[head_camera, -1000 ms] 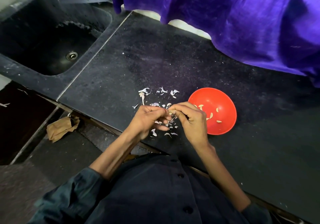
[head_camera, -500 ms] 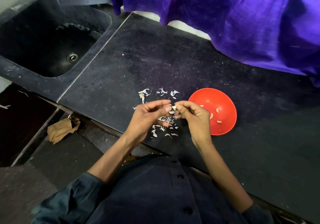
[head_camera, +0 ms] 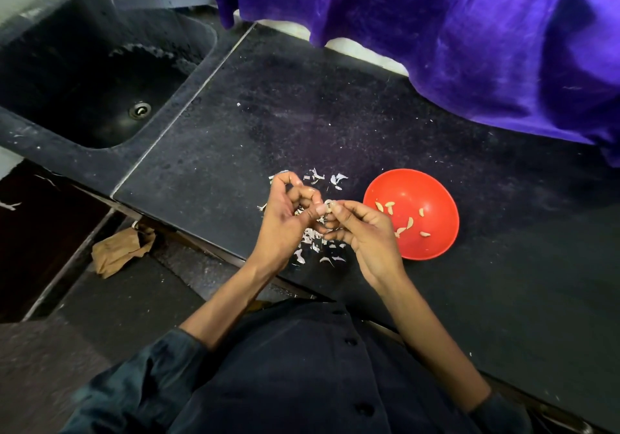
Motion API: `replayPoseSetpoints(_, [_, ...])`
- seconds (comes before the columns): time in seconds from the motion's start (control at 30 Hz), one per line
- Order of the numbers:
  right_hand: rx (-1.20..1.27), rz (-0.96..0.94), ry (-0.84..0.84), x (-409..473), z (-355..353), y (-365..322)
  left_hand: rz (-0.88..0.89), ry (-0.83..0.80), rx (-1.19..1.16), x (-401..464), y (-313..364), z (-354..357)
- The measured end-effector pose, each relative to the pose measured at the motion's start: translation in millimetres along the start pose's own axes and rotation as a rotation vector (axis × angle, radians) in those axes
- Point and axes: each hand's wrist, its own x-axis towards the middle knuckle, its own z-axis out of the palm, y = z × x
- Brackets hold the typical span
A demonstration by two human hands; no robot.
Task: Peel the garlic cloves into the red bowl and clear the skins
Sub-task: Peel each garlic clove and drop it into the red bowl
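over the dark counter (head_camera: 302, 125), both hands (head_camera: 322, 222) seemingly pinch one garlic clove (head_camera: 328, 204).

Both hands (head_camera: 330, 220) pinch what seems a garlic clove (head_camera: 328, 203) beside the red bowl (head_camera: 432, 184).

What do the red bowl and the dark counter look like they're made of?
The red bowl looks like plastic: a uniform bright colour, a thin rim and a soft dull sheen. The counter looks like dark polished stone, perhaps granite: fine pale speckling and a straight seam beside the sink, which seems cut from similar dark material.
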Motion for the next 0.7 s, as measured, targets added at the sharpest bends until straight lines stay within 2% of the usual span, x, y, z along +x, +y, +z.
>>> replayPoseSetpoints(0.23, [0.041,0.014,0.041,-3.6,7.1,1.0,0.062,0.022,0.102,-2.7,-8.1,6.6])
replayPoseSetpoints(0.47, [-0.178,-0.098,0.179,-1.3,7.2,5.8,0.010,0.068,0.182,-3.2,-9.8,8.2])
replayPoseSetpoints(0.7, [-0.374,-0.174,0.161,-1.6,1.7,8.5,-0.075,0.048,0.255,-1.4,-13.8,8.9])
